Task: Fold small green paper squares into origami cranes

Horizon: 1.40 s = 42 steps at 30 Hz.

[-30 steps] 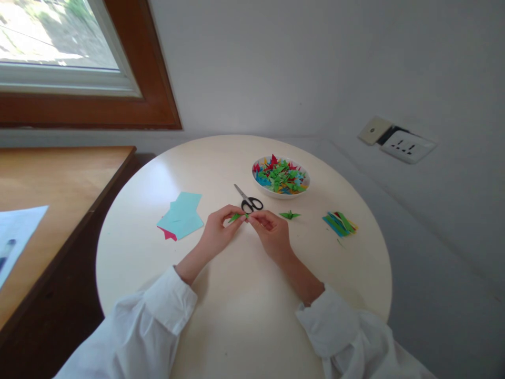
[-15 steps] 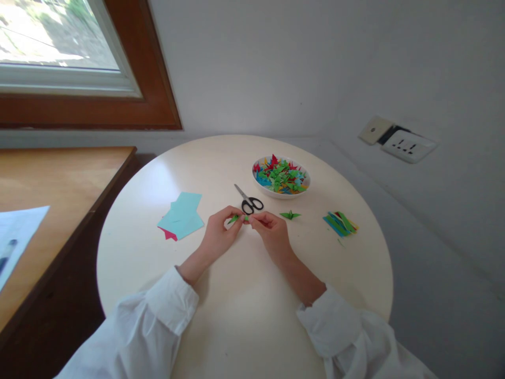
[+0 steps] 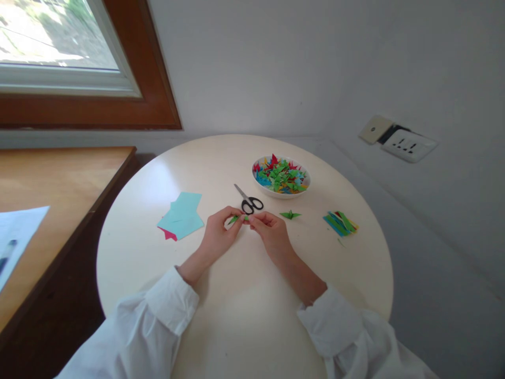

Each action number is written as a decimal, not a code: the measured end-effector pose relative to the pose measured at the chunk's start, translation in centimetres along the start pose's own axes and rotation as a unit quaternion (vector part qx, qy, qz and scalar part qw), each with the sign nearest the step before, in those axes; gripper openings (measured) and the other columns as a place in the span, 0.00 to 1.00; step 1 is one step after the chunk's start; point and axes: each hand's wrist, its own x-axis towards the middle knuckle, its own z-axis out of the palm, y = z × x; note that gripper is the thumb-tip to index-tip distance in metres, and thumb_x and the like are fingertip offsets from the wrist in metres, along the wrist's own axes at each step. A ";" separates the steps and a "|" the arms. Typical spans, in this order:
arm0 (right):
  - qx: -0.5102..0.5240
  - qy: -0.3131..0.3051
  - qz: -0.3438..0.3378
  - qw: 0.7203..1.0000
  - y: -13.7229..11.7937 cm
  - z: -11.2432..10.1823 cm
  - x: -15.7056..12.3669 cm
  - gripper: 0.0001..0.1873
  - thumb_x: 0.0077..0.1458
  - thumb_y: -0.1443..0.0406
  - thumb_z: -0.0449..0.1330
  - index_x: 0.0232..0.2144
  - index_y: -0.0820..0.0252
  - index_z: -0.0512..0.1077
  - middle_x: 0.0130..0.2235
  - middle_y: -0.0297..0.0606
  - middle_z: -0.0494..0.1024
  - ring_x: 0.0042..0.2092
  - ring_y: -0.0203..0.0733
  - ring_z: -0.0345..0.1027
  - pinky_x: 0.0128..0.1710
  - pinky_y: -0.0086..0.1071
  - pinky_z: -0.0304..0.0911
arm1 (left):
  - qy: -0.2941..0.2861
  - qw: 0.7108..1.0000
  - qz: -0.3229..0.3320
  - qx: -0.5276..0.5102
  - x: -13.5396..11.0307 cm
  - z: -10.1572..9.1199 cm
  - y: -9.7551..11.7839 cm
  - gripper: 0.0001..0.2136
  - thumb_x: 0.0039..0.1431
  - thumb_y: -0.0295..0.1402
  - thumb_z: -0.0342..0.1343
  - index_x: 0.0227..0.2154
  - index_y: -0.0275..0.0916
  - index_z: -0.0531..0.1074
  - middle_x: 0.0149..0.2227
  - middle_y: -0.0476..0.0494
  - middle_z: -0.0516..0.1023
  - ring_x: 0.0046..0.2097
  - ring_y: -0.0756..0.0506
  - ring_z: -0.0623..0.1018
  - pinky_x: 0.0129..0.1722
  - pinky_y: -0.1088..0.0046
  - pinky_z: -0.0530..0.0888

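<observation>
Both my hands meet over the middle of the round cream table (image 3: 244, 316). My left hand (image 3: 219, 234) and my right hand (image 3: 270, 234) each pinch one end of a small green folded paper piece (image 3: 235, 218), fingers closed on it. Black-handled scissors (image 3: 249, 200) lie just beyond my fingertips. A finished green paper crane (image 3: 290, 215) sits on the table to the right of my right hand.
A white bowl (image 3: 276, 192) full of several colourful paper cranes stands behind the scissors. Light-blue and pink paper sheets (image 3: 181, 216) lie to the left, coloured paper strips (image 3: 340, 223) to the right. A wooden desk (image 3: 51, 184) adjoins on the left; wall sockets (image 3: 408, 145) are at right.
My hands have stayed in place, with only small finger movements on the green paper piece.
</observation>
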 end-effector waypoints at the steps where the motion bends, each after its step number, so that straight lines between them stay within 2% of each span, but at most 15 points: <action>1: -0.001 0.000 -0.001 1.000 0.0 0.0 0.0 0.07 0.36 0.63 0.64 0.20 0.60 0.73 0.22 0.32 0.76 0.27 0.34 0.68 0.30 0.30 0.61 | 0.001 1.000 0.000 0.001 0.0 0.0 0.0 0.05 0.53 0.32 0.52 0.29 0.37 0.71 0.32 0.42 0.77 0.35 0.47 0.76 0.38 0.71 0.72; 8: -0.022 0.009 -0.011 1.000 0.0 0.1 -0.1 0.06 0.35 0.63 0.64 0.18 0.60 0.72 0.20 0.31 0.73 0.27 0.35 0.68 0.30 0.30 0.62 | 0.005 1.000 0.004 0.012 -0.1 0.1 -0.4 0.06 0.53 0.32 0.52 0.29 0.37 0.71 0.33 0.43 0.77 0.35 0.47 0.76 0.38 0.71 0.72; 23: -0.038 0.014 -0.026 0.999 -0.1 0.2 -0.1 0.06 0.34 0.63 0.63 0.17 0.60 0.71 0.21 0.32 0.75 0.27 0.36 0.69 0.31 0.32 0.64 | 0.007 1.000 0.005 0.026 -0.1 0.0 -0.2 0.04 0.50 0.28 0.52 0.28 0.38 0.72 0.32 0.44 0.78 0.35 0.47 0.76 0.38 0.71 0.72; 37: 0.023 0.020 0.004 1.000 -0.3 0.2 -0.1 0.12 0.30 0.67 0.67 0.21 0.60 0.68 0.22 0.31 0.76 0.26 0.37 0.71 0.30 0.31 0.66 | 0.021 0.999 -0.002 0.034 0.1 -0.1 0.0 0.04 0.50 0.29 0.53 0.28 0.37 0.72 0.33 0.43 0.78 0.35 0.46 0.77 0.38 0.70 0.73; 42: 0.018 0.013 0.002 1.000 -0.2 0.2 -0.1 0.11 0.31 0.67 0.66 0.21 0.60 0.69 0.22 0.32 0.76 0.26 0.36 0.71 0.29 0.31 0.65 | 0.022 0.999 -0.003 0.029 0.1 0.0 -0.1 0.04 0.50 0.29 0.53 0.29 0.37 0.72 0.33 0.43 0.78 0.36 0.46 0.77 0.38 0.70 0.73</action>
